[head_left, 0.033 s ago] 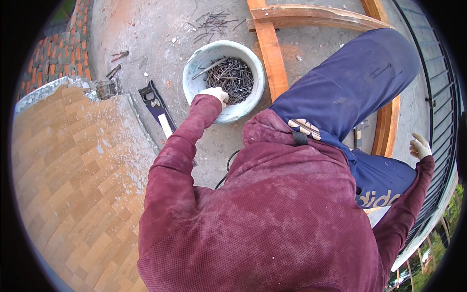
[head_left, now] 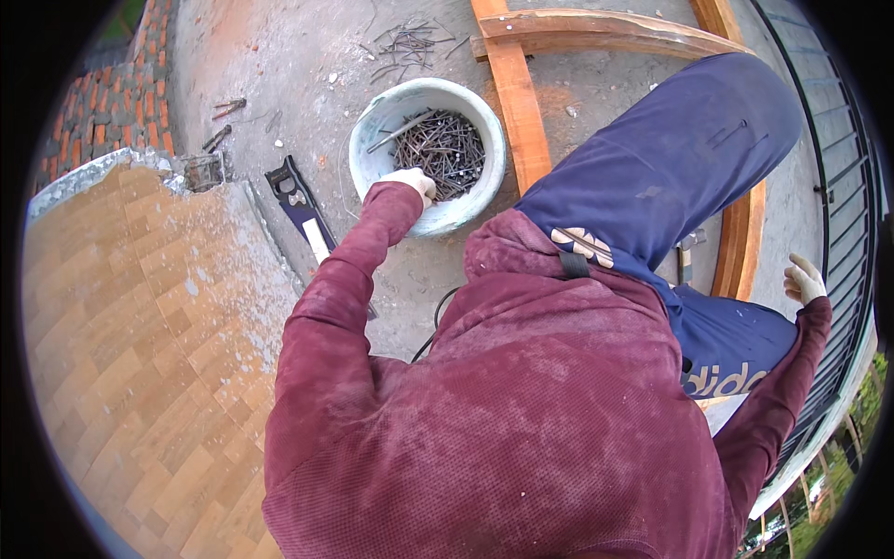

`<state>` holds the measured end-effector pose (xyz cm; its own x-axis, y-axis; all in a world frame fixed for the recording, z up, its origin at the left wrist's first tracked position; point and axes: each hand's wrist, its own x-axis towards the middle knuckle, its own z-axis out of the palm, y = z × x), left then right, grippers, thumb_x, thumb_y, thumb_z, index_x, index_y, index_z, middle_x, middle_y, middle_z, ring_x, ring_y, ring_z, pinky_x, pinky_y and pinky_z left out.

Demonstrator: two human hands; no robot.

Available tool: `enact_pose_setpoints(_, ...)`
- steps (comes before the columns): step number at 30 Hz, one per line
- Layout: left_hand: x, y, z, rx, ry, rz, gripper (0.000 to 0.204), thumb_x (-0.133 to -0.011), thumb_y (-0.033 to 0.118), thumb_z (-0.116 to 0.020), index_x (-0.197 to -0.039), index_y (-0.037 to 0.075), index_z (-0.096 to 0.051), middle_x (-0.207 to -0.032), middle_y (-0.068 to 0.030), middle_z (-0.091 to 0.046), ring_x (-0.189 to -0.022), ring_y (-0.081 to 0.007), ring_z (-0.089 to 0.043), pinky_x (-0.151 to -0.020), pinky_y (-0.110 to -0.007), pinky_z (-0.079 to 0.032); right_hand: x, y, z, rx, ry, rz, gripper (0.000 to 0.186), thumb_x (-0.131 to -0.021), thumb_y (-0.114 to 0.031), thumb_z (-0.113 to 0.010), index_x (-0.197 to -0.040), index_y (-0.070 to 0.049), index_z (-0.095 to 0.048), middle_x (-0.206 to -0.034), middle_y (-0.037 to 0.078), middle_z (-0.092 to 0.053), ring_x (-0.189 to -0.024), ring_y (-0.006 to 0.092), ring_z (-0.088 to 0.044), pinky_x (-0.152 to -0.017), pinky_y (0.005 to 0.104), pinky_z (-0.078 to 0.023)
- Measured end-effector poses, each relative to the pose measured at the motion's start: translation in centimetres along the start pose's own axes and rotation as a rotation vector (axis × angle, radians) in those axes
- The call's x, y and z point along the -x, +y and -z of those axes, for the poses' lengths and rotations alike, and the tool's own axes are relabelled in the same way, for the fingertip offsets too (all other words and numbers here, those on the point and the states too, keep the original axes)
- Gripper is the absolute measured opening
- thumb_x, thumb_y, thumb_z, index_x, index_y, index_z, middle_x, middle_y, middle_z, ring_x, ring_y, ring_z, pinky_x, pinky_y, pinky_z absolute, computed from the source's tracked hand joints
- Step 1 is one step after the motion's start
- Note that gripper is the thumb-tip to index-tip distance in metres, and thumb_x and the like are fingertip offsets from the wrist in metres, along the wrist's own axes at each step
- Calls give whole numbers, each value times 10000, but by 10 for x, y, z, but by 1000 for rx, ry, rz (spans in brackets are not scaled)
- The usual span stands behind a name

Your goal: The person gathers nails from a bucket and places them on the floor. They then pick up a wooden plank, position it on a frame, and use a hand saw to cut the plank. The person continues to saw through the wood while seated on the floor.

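- Bucket (head_left: 499,149): one, round, pale, wall smeared and stained; sat on rough grey concrete (head_left: 261,56), left of the timber (head_left: 520,107).
- Nails (head_left: 452,154): dull grey metal, thin, straight, jumbled in the bucket; too many to count. One longer pale rod (head_left: 399,132) leaned among them.
- Left hand (head_left: 414,181): pale glove, over the near-left rim, fingers down at the nails. Couldn't tell whether they gripped any.
- Right hand (head_left: 804,279): pale glove, out by the railing (head_left: 843,168), fingers parted and slightly bent.
- Saw (head_left: 296,197): one, dark handle and blade, white strip along it, flat on the concrete left of the bucket.
- Loose nails (head_left: 407,45): one scattered patch beyond the bucket, uncounted.
- Plier-like tools (head_left: 229,107): two, far left.
- Timber: at least three orange-brown lengths, squared, one laid across another.
- Hammer-like tool (head_left: 686,259): one, partly hidden by the blue trousers (head_left: 689,140).
- Left side: wood-look tiles (head_left: 149,326), chipped edge, white splatter; red bricks (head_left: 102,112) behind.
- Railing: thin black bars, right.
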<state>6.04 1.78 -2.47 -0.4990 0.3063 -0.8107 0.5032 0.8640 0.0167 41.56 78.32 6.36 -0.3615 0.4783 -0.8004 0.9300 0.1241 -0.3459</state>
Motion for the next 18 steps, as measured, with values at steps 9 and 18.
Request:
enact_pose_setpoints(9, -69, -25, -6, -45, -443, 124, 304, -815, 140, -736, -1111, 204, -766, -1073, -96, -749, -1052, -302, -697, -907, -386, -537, -7, -3, -3, -20, -16, 16, 540, -896, -262, -616, -1414, -128, -546, -991, 5, -663, -762, 123, -627, -703, 317, -526)
enact_pose_setpoints(18, -65, -54, -6, -61, -389, -276, 342, -786, 64, -706, -1095, 195, -775, -1016, -103, -758, -960, -285, -713, -866, -373, -544, -7, 4, 0, -65, -19, 27, 536, -900, -247, -603, -1418, -124, -543, -966, -3, -652, -730, 111, -611, -672, 295, -513)
